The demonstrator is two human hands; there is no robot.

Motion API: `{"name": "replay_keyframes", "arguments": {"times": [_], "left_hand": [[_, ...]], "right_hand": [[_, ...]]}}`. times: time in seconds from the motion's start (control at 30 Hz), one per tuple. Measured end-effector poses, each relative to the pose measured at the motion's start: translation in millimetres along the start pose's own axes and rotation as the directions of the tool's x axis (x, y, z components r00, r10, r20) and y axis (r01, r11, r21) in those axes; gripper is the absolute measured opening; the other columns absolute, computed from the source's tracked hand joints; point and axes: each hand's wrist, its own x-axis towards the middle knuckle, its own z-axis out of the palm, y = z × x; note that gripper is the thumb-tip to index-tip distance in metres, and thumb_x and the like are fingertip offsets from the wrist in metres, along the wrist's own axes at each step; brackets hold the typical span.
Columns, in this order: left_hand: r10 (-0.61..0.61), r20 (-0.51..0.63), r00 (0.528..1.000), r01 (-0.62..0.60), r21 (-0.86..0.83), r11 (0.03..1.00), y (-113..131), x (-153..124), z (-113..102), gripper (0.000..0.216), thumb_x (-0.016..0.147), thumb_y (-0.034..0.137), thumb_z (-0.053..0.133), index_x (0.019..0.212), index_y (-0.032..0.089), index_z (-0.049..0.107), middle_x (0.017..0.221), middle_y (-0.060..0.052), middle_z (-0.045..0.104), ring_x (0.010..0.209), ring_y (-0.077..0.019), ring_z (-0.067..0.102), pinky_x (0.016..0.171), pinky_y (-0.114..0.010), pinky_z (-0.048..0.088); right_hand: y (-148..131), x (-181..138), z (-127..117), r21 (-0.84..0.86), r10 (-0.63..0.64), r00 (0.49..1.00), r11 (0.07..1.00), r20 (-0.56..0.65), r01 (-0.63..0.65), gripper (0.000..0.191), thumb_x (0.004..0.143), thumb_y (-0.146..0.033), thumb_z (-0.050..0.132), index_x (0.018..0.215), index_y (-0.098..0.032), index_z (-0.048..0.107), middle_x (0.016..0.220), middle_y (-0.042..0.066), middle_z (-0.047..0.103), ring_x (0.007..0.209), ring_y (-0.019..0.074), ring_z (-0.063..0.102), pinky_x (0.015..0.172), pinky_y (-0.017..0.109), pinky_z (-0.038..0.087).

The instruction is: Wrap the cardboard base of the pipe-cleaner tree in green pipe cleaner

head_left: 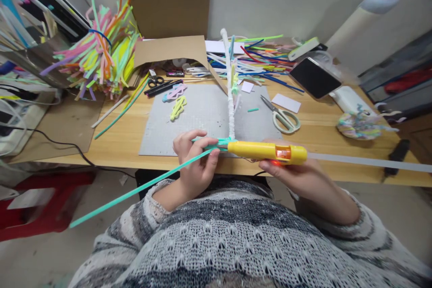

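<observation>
My left hand (197, 159) pinches a turquoise pipe cleaner (145, 186), whose long free end slopes down to the lower left. Its other end is gathered at the base of a white wrapped stem (230, 99) that stands up over the mat. My right hand (300, 184) is wrapped round a yellow hot glue gun (259, 150) with an orange-lit window. The gun's nozzle points left and meets the turquoise strands by my left fingertips. A translucent glue stick (367, 162) runs out of its back to the right. Small pastel pieces are attached along the stem.
Flat on the grey cutting mat (158, 135) lie a yellow pipe-cleaner shape (178, 108) and a pink-and-blue one (175, 92). Scissors (285, 119) and a phone (315, 77) sit right. A bundle of pipe cleaners (101, 49) stands left; loose ones (249, 60) lie behind.
</observation>
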Motion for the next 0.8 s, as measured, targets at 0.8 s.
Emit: {"name": "replay_keyframes", "arguments": {"times": [0.8], "left_hand": [[0.002, 0.002, 1.000, -0.002, 0.011, 1.000, 1, 0, -1, 0.016, 0.090, 0.032, 0.053, 0.099, 0.022, 0.061, 0.106, -0.007, 0.056, 0.102, -0.0229, 0.050, 0.092, -0.043, 0.035]], "right_hand": [[-9, 4, -11, -0.155, -0.207, 0.975, 0.964, 0.076, 0.217, 0.017, 0.089, -0.034, 0.058, 0.078, -0.021, 0.060, 0.075, 0.003, 0.063, 0.067, 0.0161, 0.059, 0.057, 0.031, 0.049]]}}
